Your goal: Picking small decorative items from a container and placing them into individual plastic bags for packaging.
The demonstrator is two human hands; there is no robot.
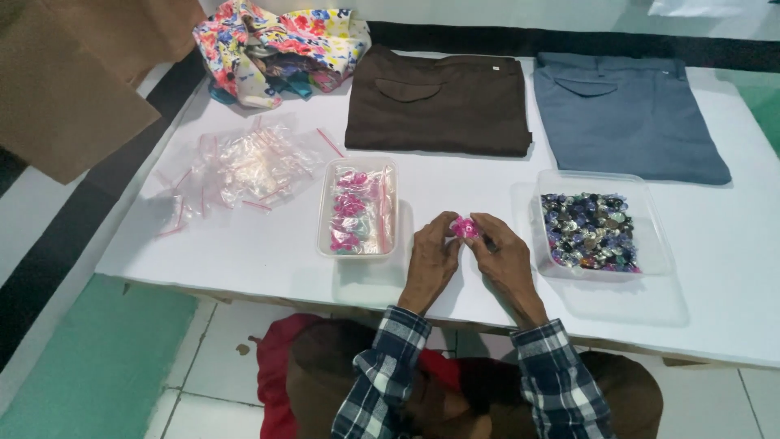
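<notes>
Both hands, left (431,258) and right (504,258), pinch a small pink bag (465,228) between their fingertips above the table (268,244), between the tray (357,208) of pink packets and the button box (597,232).

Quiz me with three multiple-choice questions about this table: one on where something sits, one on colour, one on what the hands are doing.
1. Where is the clear plastic tub of dark mixed buttons?
A. right of the hands
B. on the floor
C. on the brown garment

2. What colour is the small item between the fingers?
A. green
B. pink
C. black

3. The left hand and right hand are:
A. apart, idle
B. together, pinching the item
C. under the table

Answers: A, the tub lies to their right; B, it is bright pink; B, both sets of fingertips meet on it.
</notes>
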